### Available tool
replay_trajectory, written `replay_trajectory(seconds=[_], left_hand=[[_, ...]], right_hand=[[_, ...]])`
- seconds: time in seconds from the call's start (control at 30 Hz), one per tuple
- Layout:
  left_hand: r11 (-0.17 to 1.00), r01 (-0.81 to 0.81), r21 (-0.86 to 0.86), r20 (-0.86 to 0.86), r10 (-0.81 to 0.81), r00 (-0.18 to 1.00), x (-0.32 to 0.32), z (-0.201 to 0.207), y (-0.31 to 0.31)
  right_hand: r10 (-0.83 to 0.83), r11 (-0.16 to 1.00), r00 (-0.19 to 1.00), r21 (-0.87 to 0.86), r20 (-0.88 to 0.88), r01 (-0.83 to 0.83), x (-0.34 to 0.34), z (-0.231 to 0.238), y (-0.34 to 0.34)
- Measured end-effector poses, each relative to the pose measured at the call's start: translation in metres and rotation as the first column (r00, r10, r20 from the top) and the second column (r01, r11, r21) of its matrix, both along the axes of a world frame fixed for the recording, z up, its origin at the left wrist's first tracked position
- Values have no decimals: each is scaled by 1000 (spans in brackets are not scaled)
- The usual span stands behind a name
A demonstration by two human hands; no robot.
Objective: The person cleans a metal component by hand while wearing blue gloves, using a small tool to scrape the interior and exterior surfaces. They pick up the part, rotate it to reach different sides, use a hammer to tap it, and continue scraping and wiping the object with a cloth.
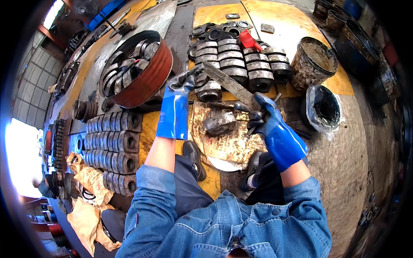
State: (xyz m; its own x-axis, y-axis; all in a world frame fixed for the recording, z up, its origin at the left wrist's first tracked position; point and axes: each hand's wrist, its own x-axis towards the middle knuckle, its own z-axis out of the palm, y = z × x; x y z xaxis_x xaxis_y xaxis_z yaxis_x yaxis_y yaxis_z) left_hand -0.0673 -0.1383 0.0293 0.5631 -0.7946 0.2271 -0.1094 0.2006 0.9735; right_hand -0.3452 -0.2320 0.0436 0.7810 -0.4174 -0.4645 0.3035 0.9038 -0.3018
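My left hand (183,84), in a blue glove with blackened fingers, is closed at the upper end of a long flat bar (230,86). The bar slants down to my right hand (264,114), also blue-gloved and closed around its lower end. Dark grime on the right fingers hides exactly how they grip, and a small dark piece shows beside them. Below the bar, a dark, worn metal block (220,122) sits on a stained, yellowish board (211,148) between my feet.
Rows of ringed metal parts (232,60) stand ahead, with a red tool (249,41) on top. A red-brown drum (144,86) holds more rings. Stacked cylinders (112,144) lie left. At right are a crusted bucket (314,62) and a plastic-lined bucket (322,109). Torn brown paper (92,185) lies lower left.
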Motion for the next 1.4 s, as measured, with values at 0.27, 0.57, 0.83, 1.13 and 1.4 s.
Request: replay_trajectory(seconds=[0.27,0.57,0.83,1.13,1.4], left_hand=[[992,-45,-120,825,125,552,38,-21,-7],[993,-118,28,739,59,671,-11,2,-14],[985,-109,133,390,49,919,11,-24,-4],[984,42,171,-150,-16,989,15,-9,5],[898,347,-271,-907,-359,220,4,-12,-12]], right_hand=[[-450,884,884,-201,-125,422,-63,27,-67],[-871,426,-26,-730,-490,-535,-294,-191,-158],[-590,556,-421,32,-688,-831,-226,-186,-100],[-595,566,43,-456,-803,-687,-230,-152,-86],[-319,883,891,-442,-323,156,-115,12,-46]])
